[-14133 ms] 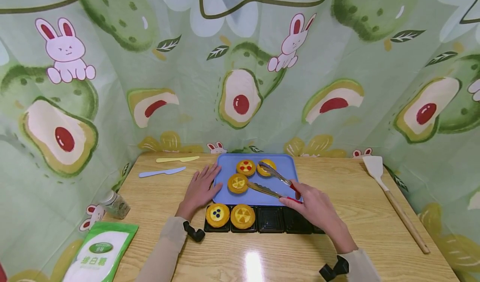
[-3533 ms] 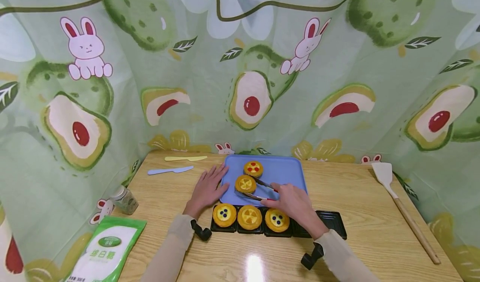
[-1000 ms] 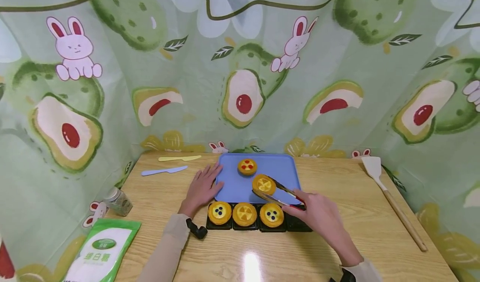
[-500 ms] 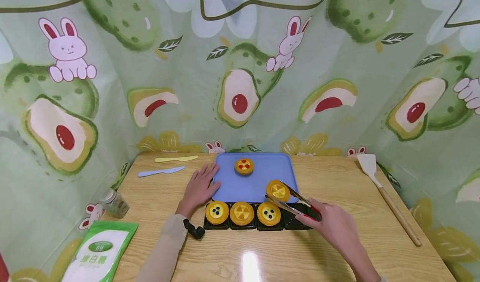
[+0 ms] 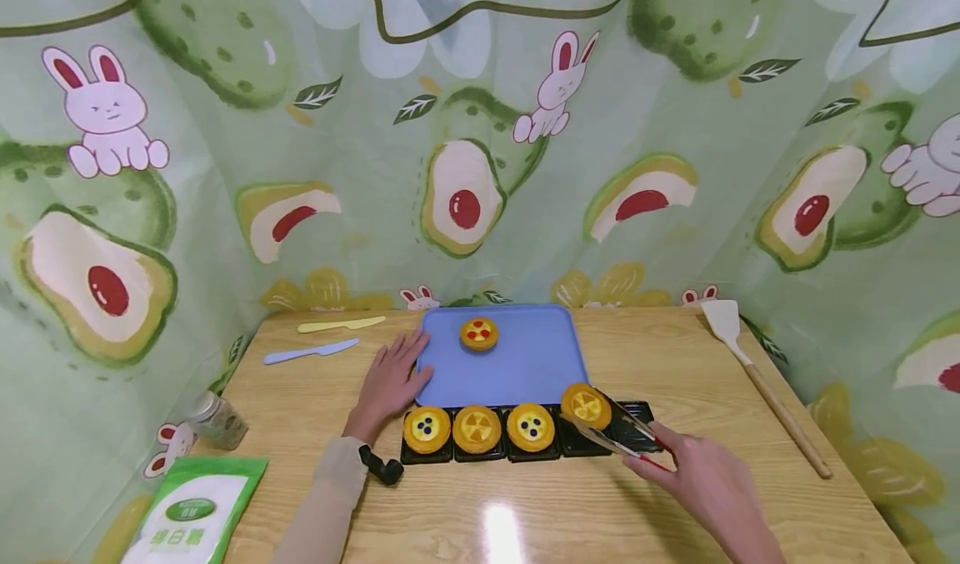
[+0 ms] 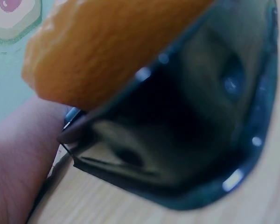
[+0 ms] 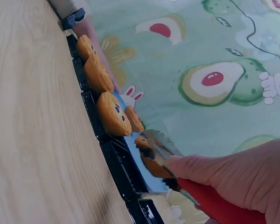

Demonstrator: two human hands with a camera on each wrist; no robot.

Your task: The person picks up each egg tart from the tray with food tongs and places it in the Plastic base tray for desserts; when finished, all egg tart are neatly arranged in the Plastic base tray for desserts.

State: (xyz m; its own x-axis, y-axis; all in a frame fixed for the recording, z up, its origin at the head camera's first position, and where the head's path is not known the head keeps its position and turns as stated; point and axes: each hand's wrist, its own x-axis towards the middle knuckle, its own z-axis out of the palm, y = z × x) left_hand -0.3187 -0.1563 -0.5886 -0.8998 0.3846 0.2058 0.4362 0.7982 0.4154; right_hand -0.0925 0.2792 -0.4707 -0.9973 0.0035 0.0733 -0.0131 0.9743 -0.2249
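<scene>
In the head view my right hand grips red-handled metal tongs. Between the tongs' tips is an egg tart with yellow fruit wedges, tilted and overlapping the fourth black compartment. The right wrist view shows my thumb pressing along the tongs. My left hand lies with fingers stretched, fingertips at the left rim of the blue tray. A tart with red pieces sits on that tray. Two blueberry tarts and another wedge tart fill the first three compartments.
At the row's right end is a bare black compartment. A yellow knife, a blue knife, a glass jar and a green-and-white bag lie left. A wooden-handled spatula lies right. Patterned cloth hangs behind.
Over 14 seconds, a blueberry tart came to sit in the third compartment. The tongs then took the wedge tart from the tray and carried it right and nearer, over the fourth. My left hand stays put.
</scene>
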